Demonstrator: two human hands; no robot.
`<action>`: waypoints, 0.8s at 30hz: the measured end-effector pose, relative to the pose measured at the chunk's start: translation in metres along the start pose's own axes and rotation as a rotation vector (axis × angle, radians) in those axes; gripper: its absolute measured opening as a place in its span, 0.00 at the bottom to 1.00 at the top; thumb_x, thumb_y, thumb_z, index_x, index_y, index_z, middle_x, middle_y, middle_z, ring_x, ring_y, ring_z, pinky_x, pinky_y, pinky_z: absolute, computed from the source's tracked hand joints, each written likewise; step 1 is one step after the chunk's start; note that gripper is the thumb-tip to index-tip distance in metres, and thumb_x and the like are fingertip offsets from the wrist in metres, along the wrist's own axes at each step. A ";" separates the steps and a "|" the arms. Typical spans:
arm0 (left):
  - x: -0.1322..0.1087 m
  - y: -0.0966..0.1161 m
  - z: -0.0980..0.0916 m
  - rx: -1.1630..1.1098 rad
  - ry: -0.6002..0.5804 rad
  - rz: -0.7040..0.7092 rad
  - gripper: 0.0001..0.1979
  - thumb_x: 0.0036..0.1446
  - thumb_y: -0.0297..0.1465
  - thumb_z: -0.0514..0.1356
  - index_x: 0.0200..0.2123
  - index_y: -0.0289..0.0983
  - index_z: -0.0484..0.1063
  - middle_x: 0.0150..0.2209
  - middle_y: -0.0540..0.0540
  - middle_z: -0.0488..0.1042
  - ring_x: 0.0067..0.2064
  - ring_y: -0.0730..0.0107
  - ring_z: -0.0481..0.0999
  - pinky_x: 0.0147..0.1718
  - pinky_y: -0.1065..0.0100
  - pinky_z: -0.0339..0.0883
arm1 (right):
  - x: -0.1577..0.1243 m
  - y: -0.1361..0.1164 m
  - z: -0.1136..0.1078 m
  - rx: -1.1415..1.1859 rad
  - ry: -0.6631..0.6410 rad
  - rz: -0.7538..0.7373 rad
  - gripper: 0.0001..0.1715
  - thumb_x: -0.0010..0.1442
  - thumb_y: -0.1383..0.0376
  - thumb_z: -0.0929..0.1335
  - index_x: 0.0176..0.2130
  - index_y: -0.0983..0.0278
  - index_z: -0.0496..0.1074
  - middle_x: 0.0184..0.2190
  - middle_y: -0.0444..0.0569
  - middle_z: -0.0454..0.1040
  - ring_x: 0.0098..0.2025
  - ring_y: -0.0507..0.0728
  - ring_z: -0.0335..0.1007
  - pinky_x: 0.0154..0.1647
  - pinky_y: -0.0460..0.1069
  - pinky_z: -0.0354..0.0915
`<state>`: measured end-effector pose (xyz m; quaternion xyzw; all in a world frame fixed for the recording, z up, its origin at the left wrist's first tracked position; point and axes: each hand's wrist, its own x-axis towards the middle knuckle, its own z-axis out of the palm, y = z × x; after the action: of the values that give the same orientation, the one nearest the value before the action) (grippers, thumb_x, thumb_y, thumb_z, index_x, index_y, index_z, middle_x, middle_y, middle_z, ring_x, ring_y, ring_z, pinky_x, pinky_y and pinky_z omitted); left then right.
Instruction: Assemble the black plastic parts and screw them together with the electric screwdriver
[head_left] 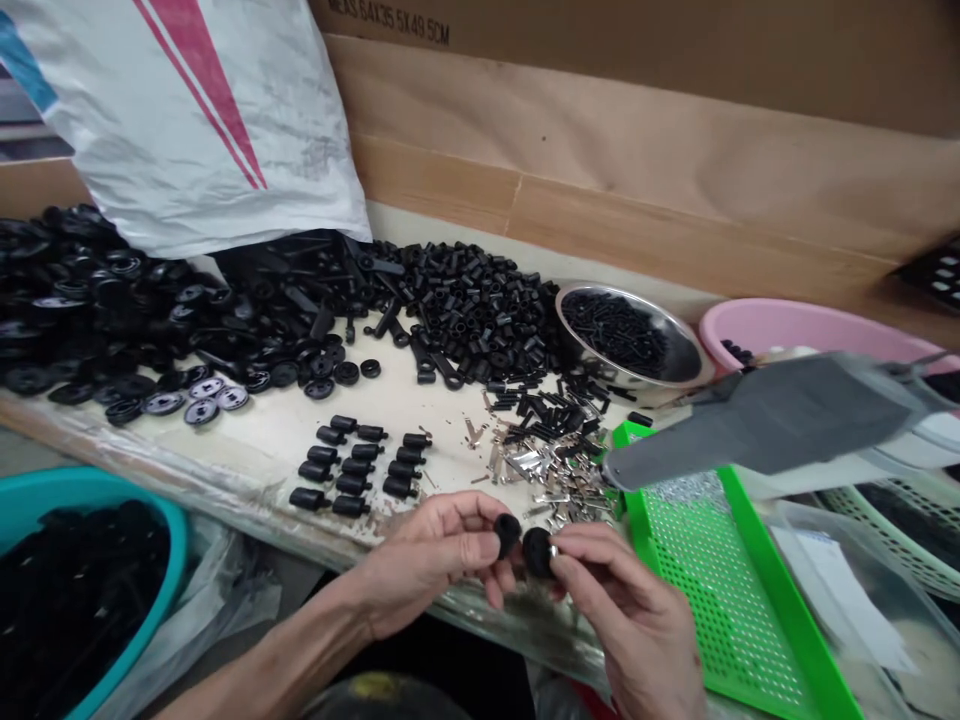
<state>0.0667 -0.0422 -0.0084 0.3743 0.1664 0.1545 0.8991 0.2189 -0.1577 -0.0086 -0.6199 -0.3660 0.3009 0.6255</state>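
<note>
My left hand [431, 555] is closed on a short black plastic sleeve [508, 534] with its hollow end facing right. Between the thumb and fingers of my right hand [637, 605] is a small round black plastic piece [536, 552]; a shiny metal bit shows at its edge. The two parts are close together but apart, over the table's front edge. Beyond my left hand, several black cylinders with thin stems [358, 467] lie in rows. A heap of small metal strips [559, 470] lies just behind my hands.
Black sleeves [480, 310], discs [202, 400] and levers are piled at the back under a white sack [225, 120]. Black pins fill a steel bowl [675, 350]. To the right are a green tray [780, 590], a grey tool-like arm [765, 415] and a pink basin [795, 320]. A teal tub [176, 560] stands left.
</note>
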 end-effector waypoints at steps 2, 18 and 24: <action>0.000 -0.003 -0.002 -0.024 -0.003 0.020 0.10 0.55 0.29 0.62 0.40 0.30 0.71 0.31 0.42 0.74 0.31 0.71 0.74 0.31 0.70 0.69 | 0.001 0.003 0.005 0.047 -0.035 -0.009 0.05 0.54 0.68 0.72 0.32 0.58 0.78 0.35 0.46 0.72 0.26 0.48 0.71 0.23 0.41 0.70; -0.015 -0.007 -0.007 -0.020 0.070 -0.061 0.13 0.53 0.34 0.65 0.40 0.33 0.71 0.34 0.42 0.76 0.21 0.81 0.68 0.19 0.78 0.55 | 0.012 -0.021 0.006 0.000 0.002 -0.098 0.08 0.54 0.71 0.72 0.34 0.57 0.78 0.37 0.46 0.73 0.27 0.49 0.70 0.22 0.42 0.70; -0.018 -0.005 -0.010 0.024 0.075 -0.069 0.15 0.53 0.37 0.64 0.41 0.34 0.72 0.34 0.44 0.75 0.22 0.82 0.67 0.21 0.77 0.52 | 0.012 -0.032 0.014 -0.126 -0.066 -0.101 0.05 0.54 0.69 0.72 0.32 0.58 0.78 0.35 0.46 0.73 0.25 0.49 0.71 0.21 0.42 0.71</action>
<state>0.0469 -0.0470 -0.0150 0.3730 0.2145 0.1351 0.8925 0.2110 -0.1418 0.0232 -0.6284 -0.4355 0.2655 0.5872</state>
